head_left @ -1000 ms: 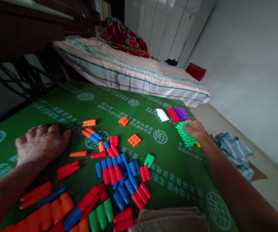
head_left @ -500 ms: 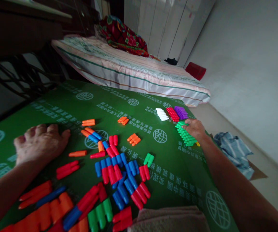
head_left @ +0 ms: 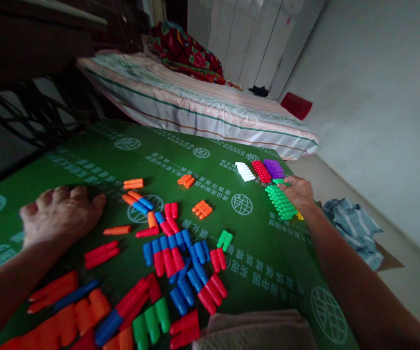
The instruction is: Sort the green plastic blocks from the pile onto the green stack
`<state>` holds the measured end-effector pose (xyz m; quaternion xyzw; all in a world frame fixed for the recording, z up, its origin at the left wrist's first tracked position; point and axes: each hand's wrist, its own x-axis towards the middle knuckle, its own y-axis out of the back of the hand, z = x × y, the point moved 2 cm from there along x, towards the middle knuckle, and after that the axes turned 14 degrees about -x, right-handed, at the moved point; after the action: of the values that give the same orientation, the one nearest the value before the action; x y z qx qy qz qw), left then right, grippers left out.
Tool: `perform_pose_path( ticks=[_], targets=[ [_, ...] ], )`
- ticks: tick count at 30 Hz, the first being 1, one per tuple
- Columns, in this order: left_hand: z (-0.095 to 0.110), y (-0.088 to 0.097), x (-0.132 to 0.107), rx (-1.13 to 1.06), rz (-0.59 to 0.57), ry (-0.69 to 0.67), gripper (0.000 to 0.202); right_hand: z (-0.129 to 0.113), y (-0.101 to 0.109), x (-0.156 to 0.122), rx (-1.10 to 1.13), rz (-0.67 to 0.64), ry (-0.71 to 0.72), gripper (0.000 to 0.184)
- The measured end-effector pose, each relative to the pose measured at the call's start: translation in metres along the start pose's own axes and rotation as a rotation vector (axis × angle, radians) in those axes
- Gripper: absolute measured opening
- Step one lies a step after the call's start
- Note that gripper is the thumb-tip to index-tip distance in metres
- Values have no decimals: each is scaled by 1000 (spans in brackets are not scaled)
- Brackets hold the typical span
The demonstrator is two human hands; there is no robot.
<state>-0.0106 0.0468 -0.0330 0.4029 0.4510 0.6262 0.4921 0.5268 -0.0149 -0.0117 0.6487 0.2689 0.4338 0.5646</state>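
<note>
My left hand (head_left: 62,214) lies palm down on the green board (head_left: 181,160), fingers apart, holding nothing. At the far right, my right hand (head_left: 297,192) pinches a small green bullet-shaped block (head_left: 279,181), just above the back end of a joined green block cluster (head_left: 281,203). Whether the two touch I cannot tell. Beyond that cluster stand purple blocks (head_left: 274,169), red blocks (head_left: 261,171) and white blocks (head_left: 244,171), each colour in its own group. A bit of yellow block (head_left: 299,216) shows under my right wrist.
Loose blue and red blocks (head_left: 168,255) cover the middle of the board, with orange blocks (head_left: 55,325) at the near left. Folded brown cloth (head_left: 257,330) lies at the near edge. Past the board are a bed (head_left: 195,107) and a striped cloth (head_left: 352,228) on the floor.
My right hand has moved slightly up and away from the green cluster, with the small green block between its fingers. My left hand stays where it was.
</note>
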Motion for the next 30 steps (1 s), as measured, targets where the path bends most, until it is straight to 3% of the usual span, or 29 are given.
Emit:
perform_pose_path(
  ticks=[3, 11, 30],
  targets=[
    [1, 0, -1, -3, 3, 1, 79, 8, -1, -9, 21, 33, -64, 31],
    [2, 2, -1, 0, -8, 4, 80, 9, -7, -25, 44, 33, -58, 29],
    [0, 0, 0, 14, 4, 2, 78, 4, -4, -24, -74, 5, -33, 32]
  ],
)
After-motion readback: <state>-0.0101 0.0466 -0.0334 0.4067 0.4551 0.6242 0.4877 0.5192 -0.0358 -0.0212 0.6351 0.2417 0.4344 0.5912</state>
